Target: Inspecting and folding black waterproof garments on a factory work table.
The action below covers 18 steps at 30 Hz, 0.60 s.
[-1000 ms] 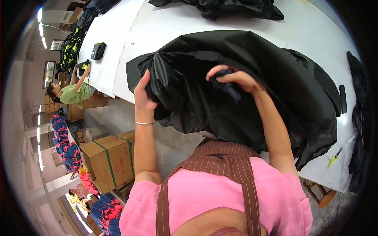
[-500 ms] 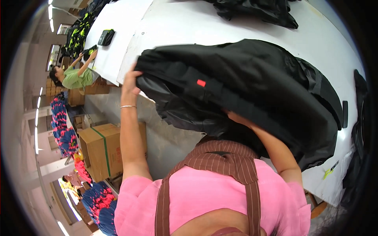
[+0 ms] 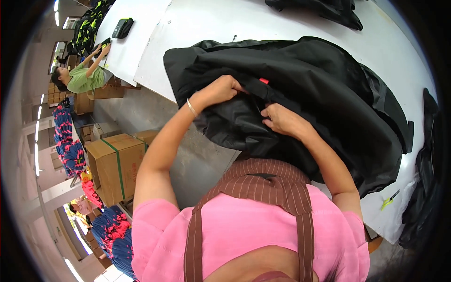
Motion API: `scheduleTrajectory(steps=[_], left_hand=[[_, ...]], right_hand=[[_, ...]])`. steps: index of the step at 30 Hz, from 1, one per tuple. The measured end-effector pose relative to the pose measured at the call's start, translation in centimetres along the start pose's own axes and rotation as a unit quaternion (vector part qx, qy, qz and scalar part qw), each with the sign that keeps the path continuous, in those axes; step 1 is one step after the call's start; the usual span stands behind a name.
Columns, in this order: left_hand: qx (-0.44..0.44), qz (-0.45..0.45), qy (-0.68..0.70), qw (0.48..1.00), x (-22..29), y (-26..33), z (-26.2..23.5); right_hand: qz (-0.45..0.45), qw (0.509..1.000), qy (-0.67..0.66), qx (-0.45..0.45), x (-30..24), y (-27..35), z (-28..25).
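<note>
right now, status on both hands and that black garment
Left hand gripping black garment. Right hand pinching its fabric. Garment bunched on white table edge. Nothing blocking.

Both hands (image 3: pixel 249 105) on black garment (image 3: pixel 319 94)

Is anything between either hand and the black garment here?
Nothing visible. The left hand and right hand both already grip folds of the black garment directly, near its small red tag, on the white table.
</note>
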<state>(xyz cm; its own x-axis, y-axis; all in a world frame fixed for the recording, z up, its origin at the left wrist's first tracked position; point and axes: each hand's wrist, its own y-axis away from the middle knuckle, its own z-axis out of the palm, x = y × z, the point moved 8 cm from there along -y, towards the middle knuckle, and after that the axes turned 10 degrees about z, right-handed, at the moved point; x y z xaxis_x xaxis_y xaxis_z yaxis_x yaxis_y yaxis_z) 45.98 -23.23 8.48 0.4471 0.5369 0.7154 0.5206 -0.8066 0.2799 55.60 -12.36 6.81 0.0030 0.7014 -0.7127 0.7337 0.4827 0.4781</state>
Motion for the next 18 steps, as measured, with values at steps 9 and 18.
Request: scheduleTrajectory(steps=[9, 18], left_hand=[[0.218, -0.046, -0.114, 0.968, -6.4, 2.1, -8.6], [0.190, -0.124, -0.263, 0.938, 0.6, 5.4, -3.6]], right_hand=[[-0.031, 0.991, 0.131, 0.002, 0.5, 2.7, 2.3], [0.082, 0.993, 0.072, -0.051, 0.1, 1.7, 0.1]])
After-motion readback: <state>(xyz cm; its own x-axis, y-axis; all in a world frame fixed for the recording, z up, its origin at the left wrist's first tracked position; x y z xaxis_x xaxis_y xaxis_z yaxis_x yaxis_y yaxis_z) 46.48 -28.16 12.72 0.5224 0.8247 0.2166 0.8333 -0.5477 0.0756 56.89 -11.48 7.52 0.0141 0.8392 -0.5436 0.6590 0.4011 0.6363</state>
